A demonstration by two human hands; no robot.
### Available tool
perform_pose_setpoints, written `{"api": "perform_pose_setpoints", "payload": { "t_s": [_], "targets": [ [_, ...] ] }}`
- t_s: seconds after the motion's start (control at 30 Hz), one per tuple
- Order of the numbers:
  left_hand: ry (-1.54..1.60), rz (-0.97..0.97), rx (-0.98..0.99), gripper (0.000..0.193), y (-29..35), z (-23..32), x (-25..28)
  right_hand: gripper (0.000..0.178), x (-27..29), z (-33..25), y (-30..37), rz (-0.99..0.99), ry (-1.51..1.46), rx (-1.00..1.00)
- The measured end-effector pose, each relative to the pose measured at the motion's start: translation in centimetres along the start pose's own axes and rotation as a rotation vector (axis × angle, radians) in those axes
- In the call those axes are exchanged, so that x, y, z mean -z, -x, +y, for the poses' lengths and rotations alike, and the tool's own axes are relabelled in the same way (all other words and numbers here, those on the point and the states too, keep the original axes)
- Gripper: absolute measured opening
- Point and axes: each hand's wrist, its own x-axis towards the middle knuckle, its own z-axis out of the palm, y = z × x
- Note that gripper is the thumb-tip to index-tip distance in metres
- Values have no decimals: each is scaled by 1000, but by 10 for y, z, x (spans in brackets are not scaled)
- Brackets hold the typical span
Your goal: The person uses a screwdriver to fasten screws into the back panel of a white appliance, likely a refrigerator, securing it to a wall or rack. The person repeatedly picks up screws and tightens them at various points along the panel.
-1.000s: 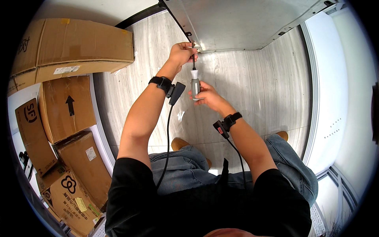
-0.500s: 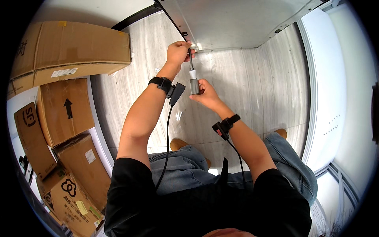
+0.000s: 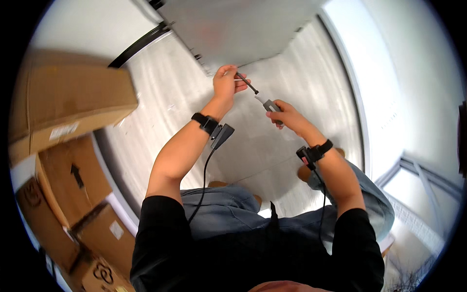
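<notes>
My left hand (image 3: 226,85) is closed in a pinch on a thin dark screwdriver shaft (image 3: 248,84), which slants down to the right from the fingertips. The grey screwdriver handle (image 3: 272,107) is gripped in my right hand (image 3: 288,117), its pale collar aimed up and left at the shaft's lower end. Shaft and handle look separated by a small gap, though the picture is blurred there. Just beyond my left hand is the lower edge of a large grey metal panel (image 3: 233,34); the hand is close to its corner.
Cardboard boxes (image 3: 80,92) are stacked along the left side. Pale wood-look floor (image 3: 160,117) lies under my hands. A white panel (image 3: 374,87) runs along the right, with a metal frame (image 3: 423,180) at lower right. Cables (image 3: 202,190) hang from my wrist straps.
The shaft and handle, joined before, now appear apart. My right hand moved right with the handle; my left hand drew back from the panel with the shaft. The view has turned.
</notes>
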Motion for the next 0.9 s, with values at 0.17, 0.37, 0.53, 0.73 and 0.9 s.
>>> {"api": "perform_pose_setpoints", "payload": {
  "t_s": [0.17,0.37,0.53,0.73,0.9],
  "targets": [
    [172,-133,13,19,20,5,-80,29,75,-58,78,181,161,-64],
    [198,-339,-66,17,61,17,-208,31,176,-104,189,284,249,-23],
    [141,-478,-43,20,84,-14,-321,42,270,-95,284,445,342,21],
    [-65,-483,-63,18,63,-98,-436,36,386,19,334,454,135,105],
    [-650,-580,-381,16,26,-226,-495,28,429,172,320,680,-467,230]
  ]
}}
